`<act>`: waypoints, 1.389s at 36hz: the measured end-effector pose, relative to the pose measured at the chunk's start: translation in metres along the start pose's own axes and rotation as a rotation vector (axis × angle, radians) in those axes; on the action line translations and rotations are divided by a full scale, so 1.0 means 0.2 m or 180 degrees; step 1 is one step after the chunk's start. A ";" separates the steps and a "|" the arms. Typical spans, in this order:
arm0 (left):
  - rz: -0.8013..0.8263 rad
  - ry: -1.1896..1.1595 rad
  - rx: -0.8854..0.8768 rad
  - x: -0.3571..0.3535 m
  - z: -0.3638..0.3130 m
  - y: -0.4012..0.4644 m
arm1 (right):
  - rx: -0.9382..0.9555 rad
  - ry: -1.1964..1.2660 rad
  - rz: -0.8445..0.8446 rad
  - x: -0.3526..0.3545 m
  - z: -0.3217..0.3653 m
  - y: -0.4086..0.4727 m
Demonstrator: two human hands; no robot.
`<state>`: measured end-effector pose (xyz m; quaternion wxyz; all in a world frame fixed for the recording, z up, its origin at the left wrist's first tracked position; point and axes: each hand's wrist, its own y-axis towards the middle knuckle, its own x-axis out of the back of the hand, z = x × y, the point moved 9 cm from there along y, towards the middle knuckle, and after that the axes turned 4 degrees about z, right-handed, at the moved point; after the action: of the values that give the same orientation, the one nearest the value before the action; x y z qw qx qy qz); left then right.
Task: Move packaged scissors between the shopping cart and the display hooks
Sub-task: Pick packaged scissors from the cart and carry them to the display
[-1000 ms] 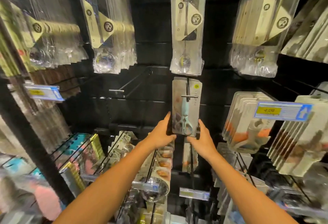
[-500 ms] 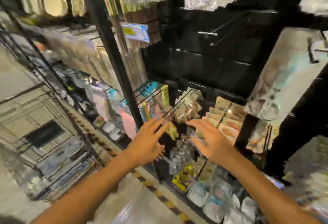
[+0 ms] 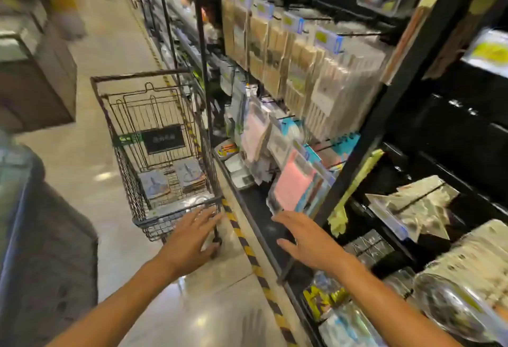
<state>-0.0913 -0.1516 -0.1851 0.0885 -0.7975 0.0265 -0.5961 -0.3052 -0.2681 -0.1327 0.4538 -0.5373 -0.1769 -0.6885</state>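
At the near rim of the shopping cart (image 3: 176, 213), the left hand (image 3: 189, 239) reaches forward with fingers spread and nothing in it, its fingertips just at the wire edge. The right hand (image 3: 308, 239) is likewise flat, spread and empty, hovering in front of the lower edge of the display shelving (image 3: 365, 170), apart from the cart. The packaged scissors (image 3: 171, 180) lie in two low stacks on the cart's floor, one toward the left side and one toward the far right corner, below the dark sign on the far wall. Motion blur hides the detail of each pack.

These look like flat card-and-plastic blister packs: probably light, stiff enough to lift by one edge, and likely slick on the clear face, so packs could slide off one another if a whole stack is grabbed loosely. A sound hold would pinch the top pack across its short edges, thumb on the face and fingers under the card, keeping the hang-hole end free for the hook. The blades are sealed, so cuts seem unlikely
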 end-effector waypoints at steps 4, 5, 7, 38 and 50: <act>-0.0007 -0.0117 0.0421 0.03 0.38 -0.10 | 0.0011 -0.0026 0.0283 -0.11 0.16 0.30; 0.0012 -0.0170 0.0516 0.03 0.46 -0.12 | 0.0038 -0.0043 0.0316 -0.14 0.20 0.37; 0.0035 -0.0280 0.0677 0.03 0.60 -0.16 | 0.0090 -0.0070 0.0411 -0.19 0.27 0.50; 0.0646 -0.0736 0.2341 -0.21 1.35 0.17 | 0.0859 -0.0003 0.1516 -0.54 0.28 2.00; 0.0670 -0.1138 0.2265 -0.32 1.64 0.45 | 0.0549 -0.0075 0.1750 -0.65 0.24 2.31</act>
<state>0.2100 -0.1948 -0.3515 0.4225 -0.8011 -0.1157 -0.4079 0.1018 -0.4191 -0.3456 0.6654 -0.5325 -0.0877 -0.5158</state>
